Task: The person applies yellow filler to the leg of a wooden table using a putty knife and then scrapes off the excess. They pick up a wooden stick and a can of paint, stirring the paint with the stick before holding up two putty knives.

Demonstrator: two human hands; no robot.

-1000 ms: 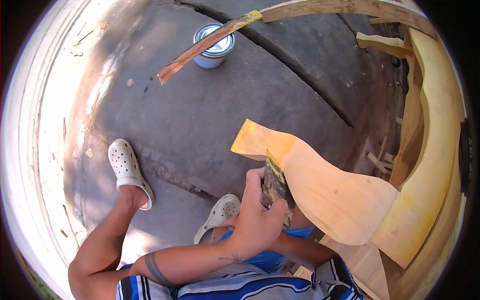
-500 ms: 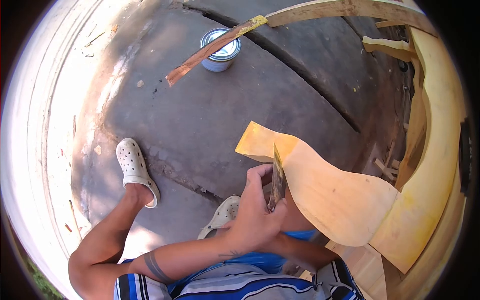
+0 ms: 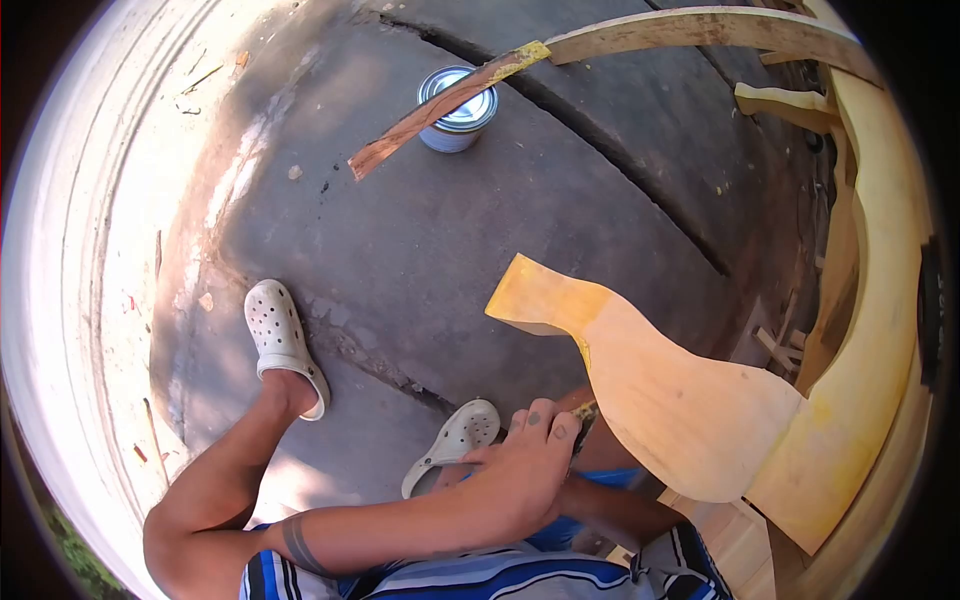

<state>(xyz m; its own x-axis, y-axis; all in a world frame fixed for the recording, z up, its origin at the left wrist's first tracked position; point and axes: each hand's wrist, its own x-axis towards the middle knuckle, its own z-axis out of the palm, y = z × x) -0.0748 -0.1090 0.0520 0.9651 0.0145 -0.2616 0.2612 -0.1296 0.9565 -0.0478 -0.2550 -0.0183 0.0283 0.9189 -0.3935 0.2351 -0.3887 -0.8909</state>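
Observation:
My left hand point(image 3: 535, 460) is closed, knuckles up, around a thin flat scraper point(image 3: 585, 411) with yellow smears. Only a short part of the scraper shows beyond my fingers. Beside it is a curved, pale wooden piece point(image 3: 690, 400) with a narrow neck. Yellowish filler or stain marks the neck, and the wide end meets a larger curved wooden part point(image 3: 850, 420). My right forearm point(image 3: 620, 510) passes beneath my left wrist, which hides my right hand.
A metal can point(image 3: 455, 135) stands on the cracked concrete floor point(image 3: 380, 240), with a wooden stick point(image 3: 430, 110) across its lid. A curved wooden rail point(image 3: 700, 22) arches at the top. Wood scraps point(image 3: 778, 348) lie near the frame. My feet wear pale clogs point(image 3: 275, 325).
My left hand has turned over and drawn down toward my body. The scraper, upright against the wooden neck before, is now lower and mostly covered. The view has shifted slightly.

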